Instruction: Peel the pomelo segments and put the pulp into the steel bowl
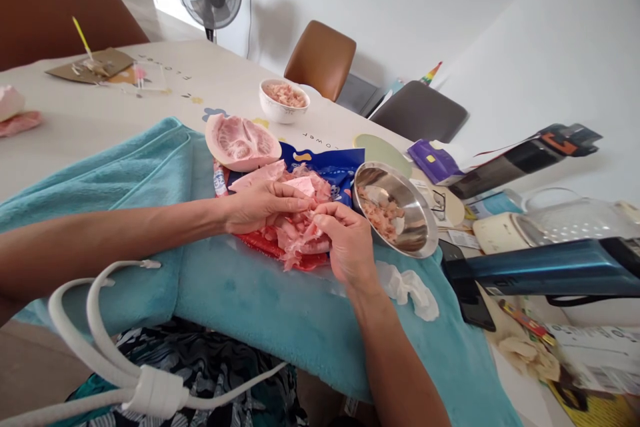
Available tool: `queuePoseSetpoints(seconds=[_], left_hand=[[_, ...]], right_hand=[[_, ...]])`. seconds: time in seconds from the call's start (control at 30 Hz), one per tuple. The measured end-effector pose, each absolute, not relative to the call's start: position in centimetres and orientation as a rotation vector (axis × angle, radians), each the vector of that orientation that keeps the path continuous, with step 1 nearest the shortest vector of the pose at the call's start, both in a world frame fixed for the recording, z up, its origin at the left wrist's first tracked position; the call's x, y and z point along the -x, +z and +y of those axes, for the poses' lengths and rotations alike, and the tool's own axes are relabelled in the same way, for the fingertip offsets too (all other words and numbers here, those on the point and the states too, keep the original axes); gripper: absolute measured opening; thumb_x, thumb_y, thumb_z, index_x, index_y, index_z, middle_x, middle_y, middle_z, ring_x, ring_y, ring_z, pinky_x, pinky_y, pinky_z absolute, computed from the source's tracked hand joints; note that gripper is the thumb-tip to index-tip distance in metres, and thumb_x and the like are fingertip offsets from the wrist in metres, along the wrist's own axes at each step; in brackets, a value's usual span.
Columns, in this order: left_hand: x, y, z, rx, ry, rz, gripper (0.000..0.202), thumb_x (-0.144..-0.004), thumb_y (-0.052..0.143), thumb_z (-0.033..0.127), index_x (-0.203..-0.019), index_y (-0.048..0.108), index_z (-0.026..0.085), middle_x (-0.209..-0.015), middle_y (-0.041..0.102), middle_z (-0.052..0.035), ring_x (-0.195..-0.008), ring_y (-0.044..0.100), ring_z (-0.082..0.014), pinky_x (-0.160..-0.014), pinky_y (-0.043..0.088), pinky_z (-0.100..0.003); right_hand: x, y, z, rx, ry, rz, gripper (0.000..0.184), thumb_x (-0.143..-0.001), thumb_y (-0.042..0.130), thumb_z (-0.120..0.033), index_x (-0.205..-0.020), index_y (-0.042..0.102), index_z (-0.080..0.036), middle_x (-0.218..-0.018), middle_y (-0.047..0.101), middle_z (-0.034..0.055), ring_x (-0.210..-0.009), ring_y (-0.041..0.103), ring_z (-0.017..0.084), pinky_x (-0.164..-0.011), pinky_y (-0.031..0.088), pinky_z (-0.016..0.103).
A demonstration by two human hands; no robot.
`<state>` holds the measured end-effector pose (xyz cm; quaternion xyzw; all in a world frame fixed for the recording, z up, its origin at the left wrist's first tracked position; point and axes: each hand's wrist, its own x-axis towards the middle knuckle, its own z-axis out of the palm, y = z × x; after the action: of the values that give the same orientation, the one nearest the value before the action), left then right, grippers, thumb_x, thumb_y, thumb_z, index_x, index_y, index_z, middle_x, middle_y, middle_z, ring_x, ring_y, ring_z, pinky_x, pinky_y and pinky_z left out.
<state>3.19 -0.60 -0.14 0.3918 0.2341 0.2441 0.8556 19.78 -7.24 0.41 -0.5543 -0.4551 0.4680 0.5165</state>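
My left hand [265, 205] and my right hand [349, 240] meet over a heap of pink pomelo membrane [295, 235]. Both are closed, thumbs pinched against fingers, on a small piece of pomelo [314, 211] mostly hidden by the fingertips. Under the heap lies a blue and red plastic bag [345, 159]. A hollow half of pomelo rind [243, 141] sits behind my left hand, its pink inside facing up. To the right, a tilted steel bowl [417, 217] holds loose pomelo flesh [383, 213].
A teal towel [240, 300] covers the table's near side. Farther back stands a white bowl [283, 110] of pomelo flesh. Crumpled tissue [415, 290] and a dark phone [470, 293] lie right. A white cable holder [155, 390] hangs at the lower left.
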Motion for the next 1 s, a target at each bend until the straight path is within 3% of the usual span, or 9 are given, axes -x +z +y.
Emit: queuePoseSetpoints(seconds=[0.17,0.4,0.57,0.7,0.87,1.0], left_hand=[[-3.1,-0.4,-0.3,-0.739,0.402,0.412,0.009,-0.085,0.072,0.017,-0.083,0.071,0.008,-0.07,0.074,-0.0062,-0.055,0.071,-0.0141,-0.049,0.059,-0.019],[-2.9,-0.5,0.2,-0.778,0.54,0.415,0.01,-0.087,0.067,0.014,-0.091,0.071,0.007,-0.076,0.074,-0.0074,-0.06,0.072,-0.0136,-0.055,0.061,-0.017],[-2.8,0.0,0.0,-0.82,0.555,0.387,0.013,-0.089,0.065,0.02,-0.091,0.07,0.008,-0.073,0.07,-0.0052,-0.058,0.07,-0.0136,-0.052,0.06,-0.019],[-2.8,0.2,0.0,-0.801,0.529,0.358,0.007,-0.086,0.064,0.012,-0.086,0.07,0.007,-0.079,0.07,-0.0064,-0.063,0.07,-0.0123,-0.055,0.06,-0.017],[-2.8,0.3,-0.2,-0.806,0.537,0.357,0.004,-0.083,0.068,0.01,-0.085,0.071,0.008,-0.077,0.068,-0.0036,-0.067,0.07,-0.0114,-0.061,0.061,-0.016],[-2.9,0.4,-0.4,-0.8,0.576,0.389,0.008,-0.081,0.073,0.013,-0.088,0.074,0.008,-0.082,0.071,-0.0058,-0.074,0.071,-0.012,-0.064,0.06,-0.015]], right_hand=[[-20.1,0.5,-7.2,1.267,1.239,-1.041,0.006,-0.062,0.066,-0.026,-0.062,0.064,-0.02,-0.053,0.058,-0.0039,-0.049,0.05,0.01,-0.049,0.041,0.022],[-20.2,0.9,-7.1,1.24,1.271,-0.961,0.004,-0.061,0.067,-0.024,-0.061,0.065,-0.02,-0.054,0.057,-0.0049,-0.049,0.049,0.009,-0.05,0.04,0.023],[-21.1,0.2,-6.9,1.322,0.846,-1.062,0.011,-0.073,0.07,-0.031,-0.078,0.073,-0.022,-0.075,0.07,0.0,-0.067,0.059,0.014,-0.065,0.047,0.028],[-22.0,-0.2,-6.5,1.388,0.584,-1.194,0.02,-0.084,0.066,-0.039,-0.078,0.075,-0.022,-0.074,0.07,0.0004,-0.077,0.064,0.018,-0.075,0.05,0.033],[-22.1,0.0,-6.3,1.349,0.444,-1.377,0.008,-0.081,0.067,-0.027,-0.082,0.074,-0.023,-0.094,0.074,0.003,-0.093,0.067,0.02,-0.086,0.052,0.036],[-21.8,0.1,-6.5,1.342,0.342,-1.457,0.013,-0.085,0.066,-0.028,-0.075,0.072,-0.023,-0.104,0.073,0.0045,-0.1,0.067,0.021,-0.092,0.052,0.038]])
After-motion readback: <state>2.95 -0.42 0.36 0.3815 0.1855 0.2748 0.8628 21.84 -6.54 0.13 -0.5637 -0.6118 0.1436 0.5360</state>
